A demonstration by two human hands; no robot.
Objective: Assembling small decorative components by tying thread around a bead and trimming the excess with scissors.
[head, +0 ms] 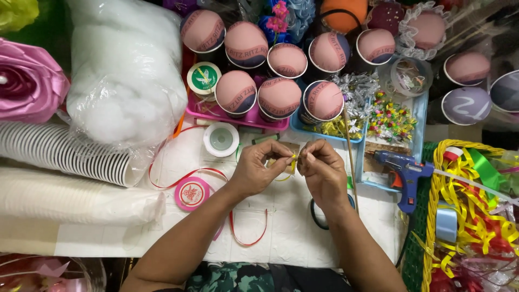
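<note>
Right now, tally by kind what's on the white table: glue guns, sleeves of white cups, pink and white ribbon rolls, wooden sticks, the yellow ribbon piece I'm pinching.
Blue glue gun: 1
Sleeves of white cups: 2
Ribbon rolls, pink and white: 2
Wooden stick: 1
Yellow ribbon piece: 1
Total: 7

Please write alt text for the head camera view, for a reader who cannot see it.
Two hands, left hand and right hand, pinch a small yellow ribbon piece together over a white table. Around them lie cups with pink tops, a blue glue gun and a pink ribbon spool.
</note>
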